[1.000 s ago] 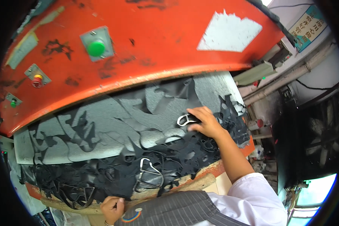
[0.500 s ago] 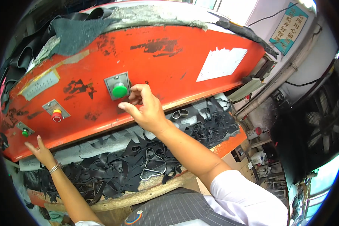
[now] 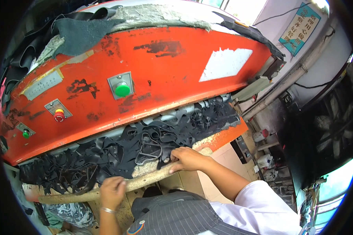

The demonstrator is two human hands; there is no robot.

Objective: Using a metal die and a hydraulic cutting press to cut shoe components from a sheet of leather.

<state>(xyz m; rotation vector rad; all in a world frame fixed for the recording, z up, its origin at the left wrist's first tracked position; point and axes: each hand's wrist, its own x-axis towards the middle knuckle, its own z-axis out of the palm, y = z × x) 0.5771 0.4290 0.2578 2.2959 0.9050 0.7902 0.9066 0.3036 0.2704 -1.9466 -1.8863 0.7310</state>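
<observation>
My right hand point(image 3: 189, 159) is at the pale front rim point(image 3: 139, 181) of the bench board, fingers curled and thumb low over the rim. Dark leather scraps point(image 3: 117, 154) meet its fingertips; whether it grips anything is hidden. Left of it, my left hand point(image 3: 113, 192) is at the same rim, its fingers bent and smeared by motion, a bracelet on the wrist. On the scraps, close to my right hand, lies a metal outline shape like a cutting die point(image 3: 149, 149).
Above the board spans an orange machine beam point(image 3: 168, 78) carrying a large green button point(image 3: 122, 90), a red stop knob point(image 3: 59, 114) and a small green button point(image 3: 26, 134). Leather sheets point(image 3: 80, 37) lie on top. At right is a dark fan point(image 3: 327, 133).
Both hands have left the button panel and come down to the board's front rim, the left also moving right. Less of the pale sheet shows between beam and scraps.
</observation>
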